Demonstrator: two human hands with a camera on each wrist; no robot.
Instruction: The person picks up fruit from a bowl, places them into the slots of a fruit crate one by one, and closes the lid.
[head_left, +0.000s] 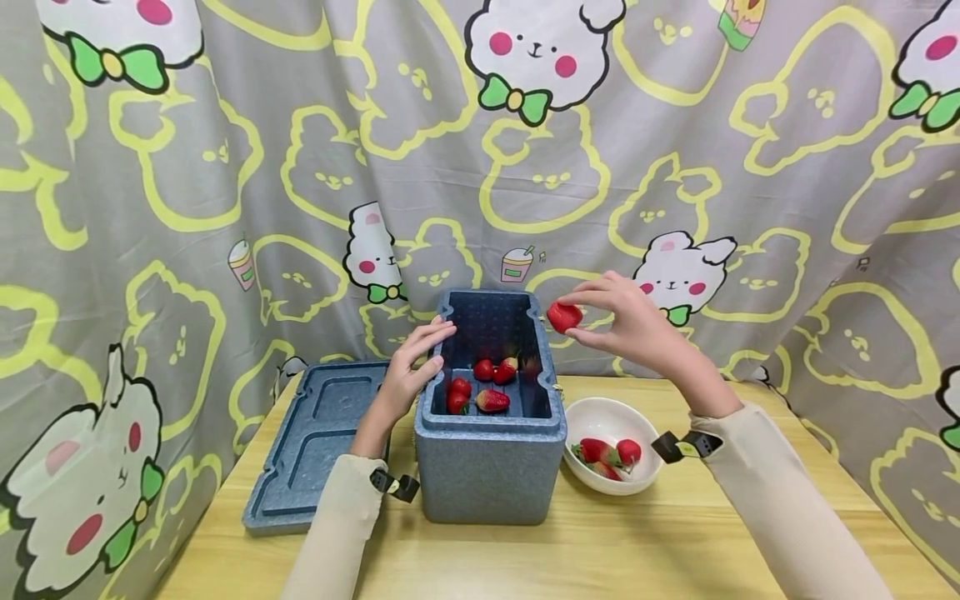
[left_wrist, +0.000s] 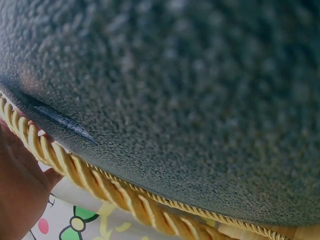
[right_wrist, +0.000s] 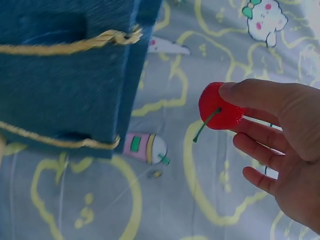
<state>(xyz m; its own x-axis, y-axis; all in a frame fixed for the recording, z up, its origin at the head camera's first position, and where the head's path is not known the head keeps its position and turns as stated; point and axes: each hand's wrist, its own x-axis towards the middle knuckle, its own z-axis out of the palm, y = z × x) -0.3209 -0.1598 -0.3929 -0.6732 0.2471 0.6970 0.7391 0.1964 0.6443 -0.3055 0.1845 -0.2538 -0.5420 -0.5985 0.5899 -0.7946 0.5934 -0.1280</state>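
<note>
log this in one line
left hand: touches open blue-grey rectangular box | right hand: pinches red green-stemmed strawberry outside box

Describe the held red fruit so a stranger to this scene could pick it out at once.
Start at the blue-grey box on the wooden table. Beside its right rim, the right hand pinches a roundish red fruit with a thin green stem. The other red fruits lie in the box or the white bowl; this one alone is held in the air.
</note>
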